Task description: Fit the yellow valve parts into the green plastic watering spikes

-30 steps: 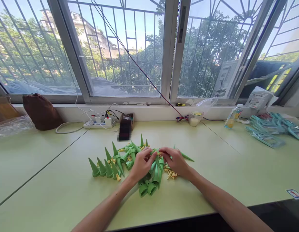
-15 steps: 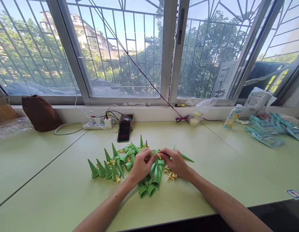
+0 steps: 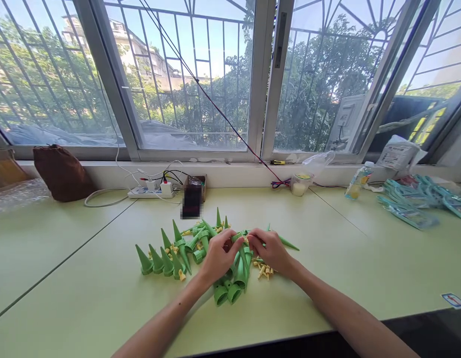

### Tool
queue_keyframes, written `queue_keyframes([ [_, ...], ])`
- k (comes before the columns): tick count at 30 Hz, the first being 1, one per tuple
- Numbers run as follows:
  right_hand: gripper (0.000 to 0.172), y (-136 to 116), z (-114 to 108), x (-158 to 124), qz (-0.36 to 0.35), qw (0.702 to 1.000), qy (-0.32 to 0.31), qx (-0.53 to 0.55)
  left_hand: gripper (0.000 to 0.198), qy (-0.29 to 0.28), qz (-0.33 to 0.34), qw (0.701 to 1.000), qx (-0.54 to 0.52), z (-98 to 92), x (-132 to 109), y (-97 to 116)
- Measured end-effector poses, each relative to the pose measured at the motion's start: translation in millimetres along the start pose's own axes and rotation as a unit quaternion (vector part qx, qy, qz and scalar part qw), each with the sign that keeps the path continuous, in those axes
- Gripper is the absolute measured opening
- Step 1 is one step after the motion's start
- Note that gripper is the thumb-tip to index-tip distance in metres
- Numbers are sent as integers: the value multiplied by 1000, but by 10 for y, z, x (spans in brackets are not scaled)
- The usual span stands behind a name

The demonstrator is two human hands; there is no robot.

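A heap of green plastic cone spikes (image 3: 185,248) and small yellow valve pieces (image 3: 263,270) lies on the pale green table (image 3: 84,278). My left hand (image 3: 218,256) and my right hand (image 3: 271,251) meet over the heap's middle, fingers curled. Together they pinch a green spike (image 3: 238,237) with a small yellow piece at its end. Several cones stand upright in a row at the left (image 3: 155,259). More spikes lie under my hands with their open ends toward me (image 3: 226,292).
A brown pouch (image 3: 62,171) and a power strip with cables (image 3: 150,190) sit by the window sill. A small jar (image 3: 299,185), a bottle (image 3: 357,181) and a pile of teal packets (image 3: 420,201) lie at the right. A dark box (image 3: 193,199) stands behind the heap.
Both hands stay over the heap; the fingers have shifted slightly around the green spike and yellow piece between them.
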State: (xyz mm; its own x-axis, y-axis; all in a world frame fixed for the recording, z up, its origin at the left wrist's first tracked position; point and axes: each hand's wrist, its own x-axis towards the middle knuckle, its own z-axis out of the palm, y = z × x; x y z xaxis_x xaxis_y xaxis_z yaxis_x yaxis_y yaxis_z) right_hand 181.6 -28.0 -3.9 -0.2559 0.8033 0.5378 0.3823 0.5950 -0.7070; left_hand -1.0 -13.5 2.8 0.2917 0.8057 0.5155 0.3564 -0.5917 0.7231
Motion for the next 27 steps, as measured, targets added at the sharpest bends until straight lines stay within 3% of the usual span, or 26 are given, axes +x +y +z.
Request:
queue_keyframes([
  [6, 33, 15, 31, -11, 2, 1000, 2, -1, 30, 5, -32, 999, -39, 17, 5, -24],
  [13, 20, -21, 22, -2, -32, 999, -10, -28, 34, -1, -89, 987, -135, 19, 25, -33],
  [27, 35, 32, 29, -4, 5, 999, 13, -39, 24, -67, -28, 996, -58, 7, -30, -49],
])
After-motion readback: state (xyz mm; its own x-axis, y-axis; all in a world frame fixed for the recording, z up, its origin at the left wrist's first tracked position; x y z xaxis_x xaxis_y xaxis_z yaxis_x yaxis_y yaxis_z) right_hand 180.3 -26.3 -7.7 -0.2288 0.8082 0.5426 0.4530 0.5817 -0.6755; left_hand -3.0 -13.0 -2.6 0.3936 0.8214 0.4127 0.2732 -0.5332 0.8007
